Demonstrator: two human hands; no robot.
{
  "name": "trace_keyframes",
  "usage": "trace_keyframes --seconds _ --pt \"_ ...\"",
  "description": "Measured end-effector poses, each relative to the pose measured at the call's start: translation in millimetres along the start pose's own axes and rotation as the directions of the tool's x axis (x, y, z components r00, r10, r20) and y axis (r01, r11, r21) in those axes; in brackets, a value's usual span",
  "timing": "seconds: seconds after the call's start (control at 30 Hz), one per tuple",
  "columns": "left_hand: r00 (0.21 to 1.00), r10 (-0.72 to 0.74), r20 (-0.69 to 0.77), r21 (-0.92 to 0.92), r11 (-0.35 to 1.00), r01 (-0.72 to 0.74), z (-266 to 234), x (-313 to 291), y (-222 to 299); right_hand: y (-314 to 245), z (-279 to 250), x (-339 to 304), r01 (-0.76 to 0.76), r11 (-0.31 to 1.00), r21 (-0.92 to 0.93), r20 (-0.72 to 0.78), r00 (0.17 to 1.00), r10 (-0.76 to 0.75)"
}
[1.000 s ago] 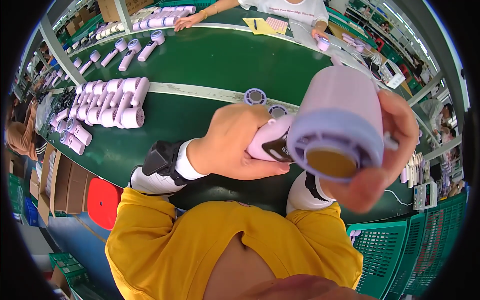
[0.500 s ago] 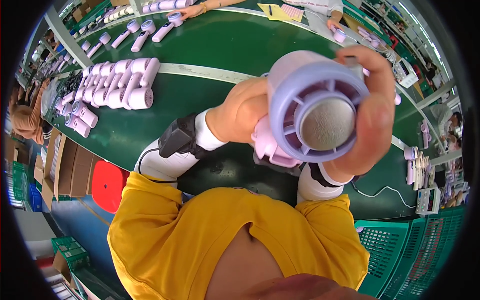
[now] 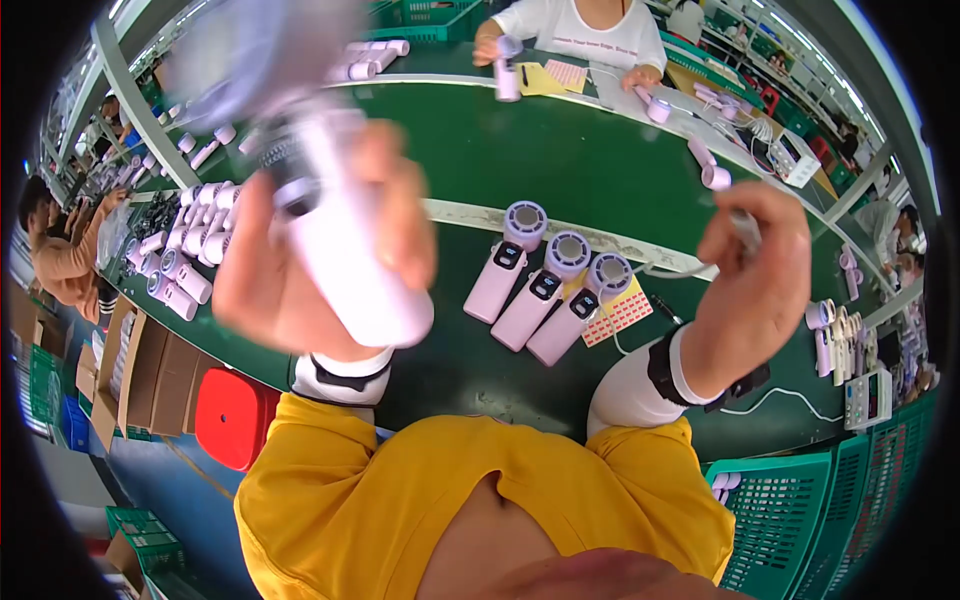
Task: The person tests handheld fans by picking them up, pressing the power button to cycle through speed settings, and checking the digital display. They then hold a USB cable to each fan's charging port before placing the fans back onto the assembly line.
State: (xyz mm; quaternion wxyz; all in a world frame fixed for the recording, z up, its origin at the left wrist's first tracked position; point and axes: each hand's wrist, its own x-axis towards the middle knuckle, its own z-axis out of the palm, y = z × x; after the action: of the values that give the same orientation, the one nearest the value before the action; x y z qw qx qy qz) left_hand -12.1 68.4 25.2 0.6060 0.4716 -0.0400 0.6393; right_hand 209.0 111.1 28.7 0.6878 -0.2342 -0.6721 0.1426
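Observation:
My left hand [image 3: 270, 285] is closed around the handle of a pale pink handheld fan [image 3: 345, 235], raised close to the camera; its round lilac head is blurred. On the right, my right hand [image 3: 765, 275] pinches the plug end of a white cable [image 3: 690, 272], apart from the fan. Between my arms, three similar fans, a left one [image 3: 495, 283], a middle one [image 3: 530, 308] and a right one [image 3: 565, 327], lie side by side on the green table, heads away from me. A yellow sheet with red-and-white stickers [image 3: 625, 318] lies partly under the right fan.
A dark pen [image 3: 667, 308] lies near my right wrist. Stacked fans [image 3: 205, 225] stand at the left. A red stool [image 3: 235, 418] and cardboard boxes [image 3: 150, 375] are beside the table. A green basket [image 3: 775, 520] sits at lower right. Across the table, a co-worker [image 3: 580, 40] handles fans.
The fan has moved from in front of me, between both hands, to the upper left in my left hand. My right hand has drawn away with the cable, uncovering the three fans.

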Motion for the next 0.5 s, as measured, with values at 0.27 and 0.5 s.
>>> trace_keyframes --seconds 0.27,0.5 --pt "0.620 0.780 0.089 0.664 0.417 -0.620 35 -41 -22 -17 4 0 -0.174 0.974 -0.149 -0.503 0.861 0.077" --pt "0.613 0.789 0.043 0.641 0.449 -0.622 56 -43 -26 -13 4 -2 -0.168 0.980 -0.102 -0.448 0.888 0.105"
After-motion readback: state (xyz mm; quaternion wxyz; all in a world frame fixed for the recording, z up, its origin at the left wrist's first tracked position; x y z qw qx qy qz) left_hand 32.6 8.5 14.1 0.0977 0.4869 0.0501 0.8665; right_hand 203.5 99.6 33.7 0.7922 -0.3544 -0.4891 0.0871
